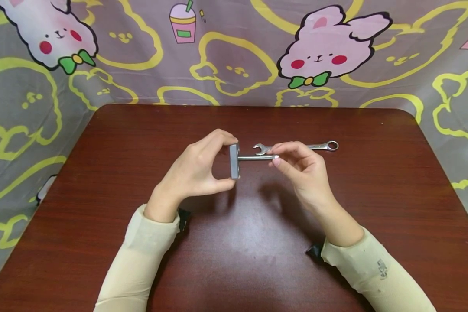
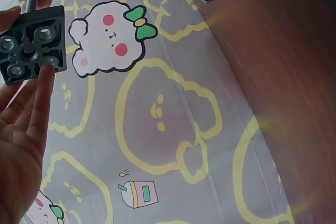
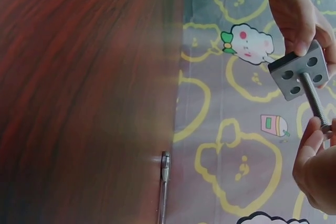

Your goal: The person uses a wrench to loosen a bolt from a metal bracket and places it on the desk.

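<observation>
My left hand point(image 1: 195, 167) holds a square grey plate point(image 1: 234, 162) on edge above the table, thumb below and fingers above. In the right wrist view the plate point(image 3: 299, 71) shows several round holes near its corners. A threaded bolt point(image 1: 256, 158) stands out from the plate's middle toward the right. My right hand point(image 1: 308, 175) pinches the bolt's far end between thumb and fingertips. The plate's other face point(image 2: 31, 38), recessed and ribbed, faces the left wrist camera, with one left fingertip on it.
Behind my right hand a combination wrench point(image 1: 323, 147) lies on the dark red-brown table point(image 1: 249, 260), its middle partly hidden by the fingers. A patterned cloth with cartoon rabbits point(image 1: 234, 56) hangs beyond the table's back edge and along its sides.
</observation>
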`<action>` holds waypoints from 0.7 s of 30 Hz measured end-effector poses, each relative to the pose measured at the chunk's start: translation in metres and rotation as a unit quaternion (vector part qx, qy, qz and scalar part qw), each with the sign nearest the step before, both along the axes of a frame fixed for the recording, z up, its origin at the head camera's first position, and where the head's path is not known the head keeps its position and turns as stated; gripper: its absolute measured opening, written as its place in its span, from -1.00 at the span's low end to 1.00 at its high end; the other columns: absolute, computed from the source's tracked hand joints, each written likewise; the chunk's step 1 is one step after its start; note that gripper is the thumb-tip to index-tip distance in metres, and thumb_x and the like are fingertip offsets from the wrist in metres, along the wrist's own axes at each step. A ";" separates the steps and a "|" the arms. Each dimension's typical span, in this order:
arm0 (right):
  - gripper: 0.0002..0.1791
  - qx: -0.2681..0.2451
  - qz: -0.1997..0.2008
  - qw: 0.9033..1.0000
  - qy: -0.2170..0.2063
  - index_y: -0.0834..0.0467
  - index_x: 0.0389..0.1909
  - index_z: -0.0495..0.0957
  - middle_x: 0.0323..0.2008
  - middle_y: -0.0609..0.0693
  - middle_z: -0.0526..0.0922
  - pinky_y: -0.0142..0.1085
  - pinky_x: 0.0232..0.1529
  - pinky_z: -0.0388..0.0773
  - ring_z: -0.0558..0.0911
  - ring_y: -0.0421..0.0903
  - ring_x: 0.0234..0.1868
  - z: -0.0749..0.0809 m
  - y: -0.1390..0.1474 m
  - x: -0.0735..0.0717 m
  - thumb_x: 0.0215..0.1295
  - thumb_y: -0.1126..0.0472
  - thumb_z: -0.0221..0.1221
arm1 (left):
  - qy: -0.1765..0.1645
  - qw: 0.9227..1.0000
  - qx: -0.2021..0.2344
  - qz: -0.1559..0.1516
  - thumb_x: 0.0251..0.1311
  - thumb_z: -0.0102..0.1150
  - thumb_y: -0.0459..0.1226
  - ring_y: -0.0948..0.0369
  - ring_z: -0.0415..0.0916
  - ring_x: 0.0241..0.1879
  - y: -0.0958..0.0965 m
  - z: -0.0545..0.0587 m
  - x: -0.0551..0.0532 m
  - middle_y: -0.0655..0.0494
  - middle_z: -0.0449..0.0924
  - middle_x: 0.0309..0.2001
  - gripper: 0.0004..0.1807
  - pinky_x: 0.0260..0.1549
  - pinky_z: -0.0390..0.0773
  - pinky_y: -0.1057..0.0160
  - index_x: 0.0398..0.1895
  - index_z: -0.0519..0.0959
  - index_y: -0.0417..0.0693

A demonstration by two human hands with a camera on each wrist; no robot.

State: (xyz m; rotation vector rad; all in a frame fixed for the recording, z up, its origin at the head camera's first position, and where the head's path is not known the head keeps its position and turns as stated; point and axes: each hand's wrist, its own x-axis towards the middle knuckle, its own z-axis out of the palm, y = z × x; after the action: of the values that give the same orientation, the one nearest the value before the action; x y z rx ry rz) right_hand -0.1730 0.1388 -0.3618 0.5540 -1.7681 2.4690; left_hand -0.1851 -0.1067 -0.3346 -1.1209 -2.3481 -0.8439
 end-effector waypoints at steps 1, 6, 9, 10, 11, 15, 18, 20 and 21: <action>-0.63 0.008 -0.005 1.000 0.002 0.19 -0.21 0.66 -0.20 -0.01 0.71 -0.34 -0.13 0.64 0.67 -0.13 -0.15 0.000 0.000 0.000 0.17 0.67 0.10 | -0.004 1.000 0.003 -0.003 -0.33 0.49 -0.28 0.21 0.57 -0.08 0.000 0.000 0.000 0.01 0.54 -0.01 -0.30 -0.02 0.57 0.30 0.02 0.45 -0.23; -0.54 0.055 -0.023 0.998 0.012 0.10 -0.20 0.65 -0.19 -0.10 0.70 -0.41 -0.03 0.55 0.65 -0.18 -0.07 0.001 -0.001 0.001 0.12 0.70 0.09 | -0.025 0.999 0.013 -0.015 -0.31 0.46 -0.35 0.23 0.59 -0.12 0.000 -0.003 0.000 0.00 0.52 0.00 -0.32 -0.06 0.60 0.34 0.03 0.43 -0.24; -0.50 0.063 -0.027 0.998 0.013 0.09 -0.17 0.63 -0.19 -0.11 0.70 -0.42 -0.02 0.54 0.65 -0.19 -0.06 0.002 -0.002 0.001 0.11 0.72 0.06 | -0.033 0.999 0.018 -0.019 -0.30 0.47 -0.37 0.22 0.61 -0.14 0.000 -0.004 0.000 -0.01 0.52 0.00 -0.32 -0.07 0.60 0.36 0.03 0.43 -0.26; -0.49 0.064 -0.028 0.998 0.009 0.08 -0.16 0.63 -0.18 -0.11 0.71 -0.43 -0.04 0.53 0.65 -0.19 -0.07 0.002 -0.002 0.001 0.11 0.72 0.05 | -0.034 0.999 0.021 -0.020 -0.30 0.47 -0.38 0.21 0.61 -0.15 -0.001 -0.004 -0.001 -0.03 0.52 0.00 -0.32 -0.07 0.60 0.37 0.03 0.43 -0.27; -0.48 0.062 -0.027 0.998 0.003 0.07 -0.15 0.62 -0.17 -0.11 0.70 -0.43 -0.05 0.53 0.65 -0.18 -0.08 0.003 -0.002 0.000 0.11 0.72 0.05 | -0.033 0.999 0.024 -0.021 -0.30 0.47 -0.39 0.21 0.61 -0.15 -0.001 -0.003 -0.001 -0.03 0.51 0.00 -0.32 -0.08 0.60 0.37 0.03 0.43 -0.28; -0.50 0.047 -0.005 0.998 -0.047 0.05 -0.09 0.60 -0.13 -0.07 0.68 -0.41 -0.06 0.60 0.69 -0.16 -0.14 0.003 -0.003 -0.001 0.15 0.67 0.07 | -0.028 0.999 0.031 -0.025 -0.31 0.46 -0.41 0.21 0.61 -0.14 -0.003 -0.001 0.000 -0.05 0.51 0.01 -0.32 -0.06 0.59 0.38 0.03 0.44 -0.30; -0.59 0.055 0.004 0.995 -0.085 0.06 -0.10 0.60 -0.20 -0.06 0.66 -0.38 -0.10 0.64 0.71 -0.17 -0.23 0.003 -0.002 0.000 0.21 0.60 0.11 | -0.025 0.999 0.028 -0.025 -0.32 0.46 -0.41 0.21 0.60 -0.12 -0.003 0.000 0.000 -0.05 0.51 0.01 -0.32 -0.04 0.59 0.38 0.03 0.44 -0.30; -0.67 0.073 0.000 0.993 -0.093 0.09 -0.12 0.60 -0.28 -0.06 0.66 -0.40 -0.17 0.64 0.71 -0.19 -0.29 0.004 -0.001 0.000 0.26 0.54 0.12 | -0.019 0.999 0.025 -0.023 -0.31 0.46 -0.41 0.20 0.60 -0.10 -0.004 0.000 0.001 -0.05 0.51 0.01 -0.32 -0.03 0.59 0.37 0.03 0.45 -0.29; -0.72 0.082 -0.003 0.992 -0.094 0.11 -0.13 0.60 -0.32 -0.08 0.66 -0.41 -0.21 0.63 0.70 -0.20 -0.32 0.004 -0.001 0.000 0.28 0.50 0.12 | -0.016 0.999 0.023 -0.021 -0.32 0.46 -0.41 0.20 0.60 -0.10 -0.005 0.000 0.001 -0.06 0.52 0.02 -0.32 -0.03 0.59 0.36 0.03 0.45 -0.29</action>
State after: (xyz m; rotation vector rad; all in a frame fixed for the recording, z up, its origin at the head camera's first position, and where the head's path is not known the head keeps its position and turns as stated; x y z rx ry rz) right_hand -0.1731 0.1377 -0.3578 0.3323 -2.0523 2.4579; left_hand -0.1842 -0.1115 -0.3347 -1.1499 -2.3262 -0.9341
